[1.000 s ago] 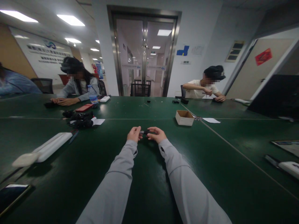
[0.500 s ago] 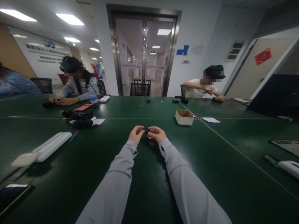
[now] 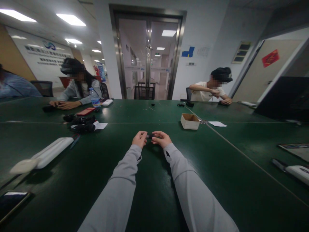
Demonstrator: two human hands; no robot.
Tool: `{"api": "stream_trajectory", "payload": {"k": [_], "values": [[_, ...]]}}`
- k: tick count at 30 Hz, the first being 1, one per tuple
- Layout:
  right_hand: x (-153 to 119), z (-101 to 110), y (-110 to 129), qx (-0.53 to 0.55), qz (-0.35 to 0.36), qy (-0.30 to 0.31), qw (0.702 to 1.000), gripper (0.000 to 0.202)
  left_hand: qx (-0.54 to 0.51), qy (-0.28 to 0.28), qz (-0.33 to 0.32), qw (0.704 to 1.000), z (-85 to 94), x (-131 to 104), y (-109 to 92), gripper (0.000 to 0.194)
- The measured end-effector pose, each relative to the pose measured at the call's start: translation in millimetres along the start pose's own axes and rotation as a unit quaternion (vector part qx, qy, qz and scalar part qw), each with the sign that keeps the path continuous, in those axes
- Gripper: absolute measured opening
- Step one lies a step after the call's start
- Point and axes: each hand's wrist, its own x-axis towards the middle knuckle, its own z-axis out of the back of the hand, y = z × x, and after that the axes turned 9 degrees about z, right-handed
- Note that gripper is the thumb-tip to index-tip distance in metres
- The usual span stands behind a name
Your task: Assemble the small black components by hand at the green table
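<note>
A small black object (image 3: 150, 136) is held out level between my two hands, low over the green table (image 3: 154, 174). It is short and stick-like, with a lighter patch toward its left side; its exact kind is too small to make out. My left hand (image 3: 139, 139) pinches its left end between thumb and fingers. On the other end, the thumb and fingertips of my right hand (image 3: 162, 139) close around the dark part. Fingers hide both ends of it.
An open cardboard box (image 3: 190, 121) stands ahead to the right, near white paper (image 3: 217, 123). Black gear (image 3: 83, 124), a white bar-shaped device (image 3: 55, 152) and a phone (image 3: 14, 206) lie on the left. Co-workers sit across the table, beside a water bottle (image 3: 95, 98).
My left fingers have closed on the left end of the black object, and more of its middle now shows between my hands. My right hand keeps its grip nearly in place.
</note>
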Motion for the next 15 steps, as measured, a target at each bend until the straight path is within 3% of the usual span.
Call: {"api": "stream_trajectory", "payload": {"k": [3, 7, 11, 15], "values": [[0.5, 1.1, -1.6, 0.006, 0.001, -0.006, 1.000, 0.041, 0.014, 0.000, -0.036, 0.999, -0.7, -0.9, -0.1, 0.028], [0.9, 1.7, -2.9, 0.004, 0.001, 0.000, 1.000, 0.042, 0.019, -0.016, 0.006, 1.000, -1.3, -0.7, 0.1, 0.027], [0.4, 1.5, -1.3, 0.007, -0.002, 0.000, 1.000, 0.041, 0.032, -0.009, -0.028, 0.999, -1.0, 0.4, 0.7, 0.027], [0.6, 1.4, -0.3, 0.005, -0.005, 0.008, 1.000, 0.041, 0.025, 0.005, 0.005, 1.000, -2.0, -0.1, 1.5, 0.030]]}}
